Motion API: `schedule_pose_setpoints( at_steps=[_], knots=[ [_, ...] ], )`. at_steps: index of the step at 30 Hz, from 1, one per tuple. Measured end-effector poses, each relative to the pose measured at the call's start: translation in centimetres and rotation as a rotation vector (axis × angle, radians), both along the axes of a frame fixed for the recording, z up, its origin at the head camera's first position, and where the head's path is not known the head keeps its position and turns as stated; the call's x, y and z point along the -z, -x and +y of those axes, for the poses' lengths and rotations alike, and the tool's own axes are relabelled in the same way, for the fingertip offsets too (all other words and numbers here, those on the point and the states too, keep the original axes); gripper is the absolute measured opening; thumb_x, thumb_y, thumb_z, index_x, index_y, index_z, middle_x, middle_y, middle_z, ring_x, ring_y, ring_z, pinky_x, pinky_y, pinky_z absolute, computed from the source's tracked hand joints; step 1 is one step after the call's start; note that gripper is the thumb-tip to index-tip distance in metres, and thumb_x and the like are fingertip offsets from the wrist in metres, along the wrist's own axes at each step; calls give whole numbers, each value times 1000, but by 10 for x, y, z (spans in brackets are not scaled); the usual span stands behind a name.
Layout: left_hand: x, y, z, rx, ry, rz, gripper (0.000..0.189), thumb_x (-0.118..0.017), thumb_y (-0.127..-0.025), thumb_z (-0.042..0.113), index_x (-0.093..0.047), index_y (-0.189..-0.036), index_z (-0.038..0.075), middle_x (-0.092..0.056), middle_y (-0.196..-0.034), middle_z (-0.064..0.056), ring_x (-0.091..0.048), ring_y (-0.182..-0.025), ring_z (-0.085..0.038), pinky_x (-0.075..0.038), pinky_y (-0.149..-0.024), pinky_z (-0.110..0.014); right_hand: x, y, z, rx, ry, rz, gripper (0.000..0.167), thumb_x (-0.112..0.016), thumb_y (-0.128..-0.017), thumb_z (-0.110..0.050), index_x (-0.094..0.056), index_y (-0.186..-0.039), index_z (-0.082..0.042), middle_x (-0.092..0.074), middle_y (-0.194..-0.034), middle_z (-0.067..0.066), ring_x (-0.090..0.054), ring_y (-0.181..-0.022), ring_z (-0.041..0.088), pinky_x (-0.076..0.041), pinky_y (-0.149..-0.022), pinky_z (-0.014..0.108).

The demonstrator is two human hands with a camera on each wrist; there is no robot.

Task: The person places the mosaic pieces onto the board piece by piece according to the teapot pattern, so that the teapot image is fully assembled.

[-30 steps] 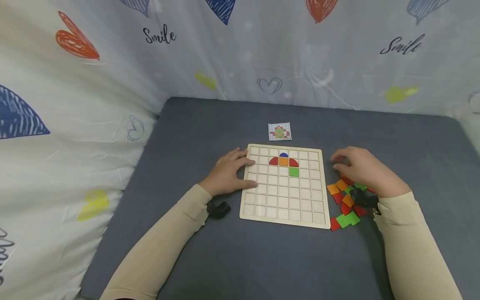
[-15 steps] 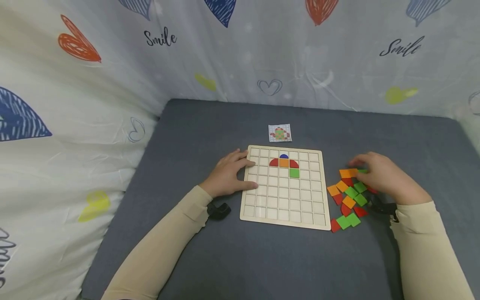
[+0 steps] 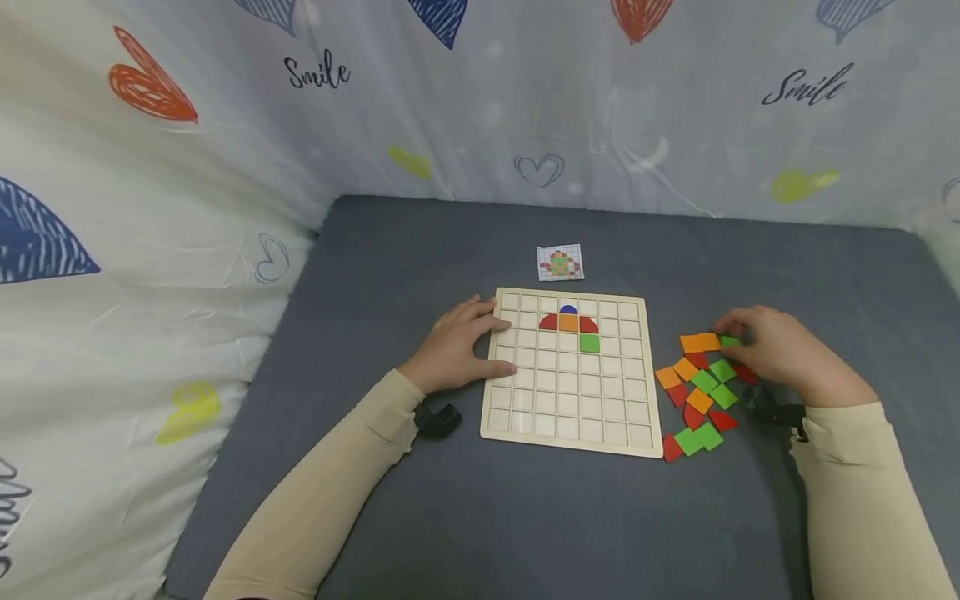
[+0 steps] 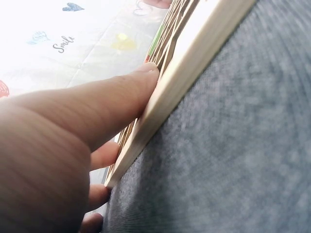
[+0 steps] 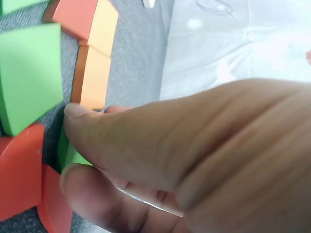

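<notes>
Here at the far side of the loose pieces (image 3: 722, 397), just right of the board (image 3: 557, 400), my right hand (image 3: 780, 354) is curled in close, thumb and finger about a green tile (image 5: 72, 156), the gap barely wider than the tile; how hard I'm pinching I can't tell, nor whether it's off the grey cloth (image 3: 450, 517). Light and stiff, I'd judge, a bit slick on its flat face and hard to break, so opposite edges are the place to hold it. My left hand (image 3: 453, 350) rests easy at the board's left edge, thumb over the rim, fingers spread. From the head view that green is a mere corner; the right wrist view brings up the tile between my fingertips and the thickness of the neighbouring orange tiles (image 5: 95, 80). Only the head view gives the full grid and the printed card (image 3: 560, 263) beyond; only the left wrist view shows the board's wooden side.
</notes>
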State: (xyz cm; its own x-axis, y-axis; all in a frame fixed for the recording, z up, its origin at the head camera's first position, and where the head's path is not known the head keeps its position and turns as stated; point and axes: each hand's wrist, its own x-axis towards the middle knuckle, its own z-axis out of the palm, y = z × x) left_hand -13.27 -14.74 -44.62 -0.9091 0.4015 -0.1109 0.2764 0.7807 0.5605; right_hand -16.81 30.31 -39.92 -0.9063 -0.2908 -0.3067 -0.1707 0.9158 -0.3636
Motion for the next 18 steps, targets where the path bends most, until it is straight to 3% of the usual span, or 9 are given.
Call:
schedule_pose_setpoints(
  at_steps=[10, 18],
  knots=[
    [-1, 1, -3, 7, -25, 6, 73, -78, -90, 59, -60, -150, 21, -31, -171, -4, -13, -163, -26, -14, -129, -59, 1, 1, -2, 102, -7, -10, 37, -74, -98, -20, -66, -117, 11, -66, -96, 23, -60, -78, 29, -55, -66, 45],
    [0, 0, -2, 11, -20, 0, 73, -78, -90, 59, -60, -150, 21, -30, -172, -4, -13, -163, -27, -14, -129, -59, -5, -1, -8, 99, 8, -2, 25, -71, -100, -15, -67, -109, 8, -66, -83, 15, -57, -68, 25, -49, -57, 37]
  ],
)
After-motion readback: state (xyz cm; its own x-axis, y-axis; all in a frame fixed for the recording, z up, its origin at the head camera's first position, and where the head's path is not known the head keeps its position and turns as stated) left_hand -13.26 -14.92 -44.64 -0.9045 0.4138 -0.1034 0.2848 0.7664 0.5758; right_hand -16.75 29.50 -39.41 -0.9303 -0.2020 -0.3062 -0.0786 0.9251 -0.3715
